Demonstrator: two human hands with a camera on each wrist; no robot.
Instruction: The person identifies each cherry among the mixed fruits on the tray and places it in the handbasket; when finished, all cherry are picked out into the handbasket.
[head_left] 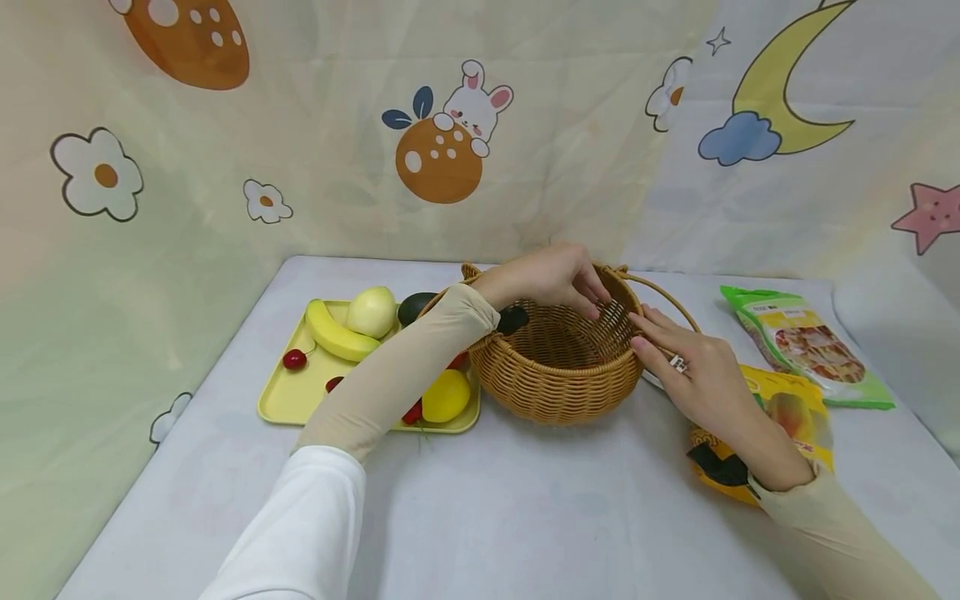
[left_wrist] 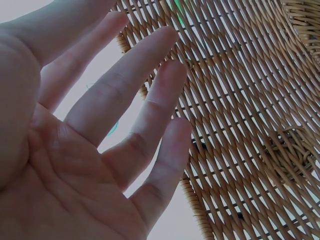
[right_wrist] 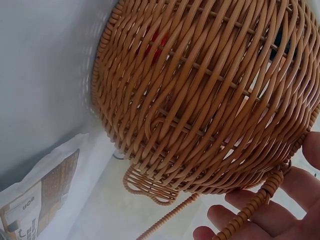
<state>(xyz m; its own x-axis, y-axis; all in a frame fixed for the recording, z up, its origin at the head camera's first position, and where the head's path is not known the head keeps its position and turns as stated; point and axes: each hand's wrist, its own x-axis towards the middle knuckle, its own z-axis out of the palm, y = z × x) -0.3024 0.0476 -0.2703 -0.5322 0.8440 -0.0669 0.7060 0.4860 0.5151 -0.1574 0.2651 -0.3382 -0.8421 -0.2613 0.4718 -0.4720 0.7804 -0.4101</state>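
A brown wicker basket (head_left: 558, 392) with a looped handle (head_left: 667, 292) stands on the table. My left hand (head_left: 551, 275) reaches over its opening, fingers pointing down inside. In the left wrist view, those fingers are spread and loosely bent beside the woven wall (left_wrist: 240, 100), with nothing in the palm. At the basket's right side, my right hand (head_left: 693, 367) holds the rim with thumb and fingers. The right wrist view shows its fingers (right_wrist: 260, 215) behind the wrapped handle (right_wrist: 250, 205), close to the rim. Part of the basket's floor is hidden.
Left of the basket, a yellow tray (head_left: 281, 400) carries a banana (head_left: 337, 333), a pale round fruit (head_left: 371, 312), a cherry (head_left: 295, 359), a lemon (head_left: 447, 396) and a dark fruit (head_left: 415, 308). A green bag (head_left: 813, 346) and a yellow bag (head_left: 798, 408) lie right.
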